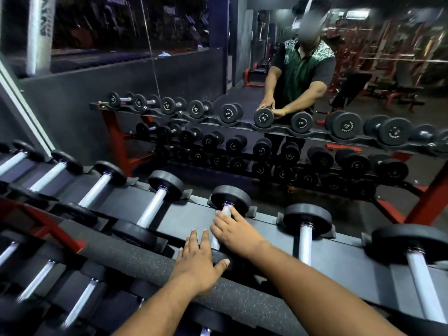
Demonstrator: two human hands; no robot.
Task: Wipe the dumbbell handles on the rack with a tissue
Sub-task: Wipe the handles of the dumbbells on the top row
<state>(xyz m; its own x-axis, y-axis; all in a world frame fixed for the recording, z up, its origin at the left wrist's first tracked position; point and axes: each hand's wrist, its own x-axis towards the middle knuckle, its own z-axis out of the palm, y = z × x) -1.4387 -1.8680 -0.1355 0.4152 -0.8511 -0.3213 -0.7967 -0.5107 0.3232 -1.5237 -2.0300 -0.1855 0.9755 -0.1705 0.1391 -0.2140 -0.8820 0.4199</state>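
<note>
My right hand (234, 232) curls over the silver knurled handle (226, 210) of a black rubber-headed dumbbell (230, 198) on the dark steel rack (266, 229); no tissue shows. My left hand (197, 261) lies flat, fingers straight, on its near head.

Left hand (197, 261) flat; right hand (234, 232) fingers (236, 212) curled.

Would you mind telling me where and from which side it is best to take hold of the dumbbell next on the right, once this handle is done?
Probably by the bare silver handle of that dumbbell, from above. It lies flat across the rack, clear between its heads, so fingers can likely curl over it.
</note>
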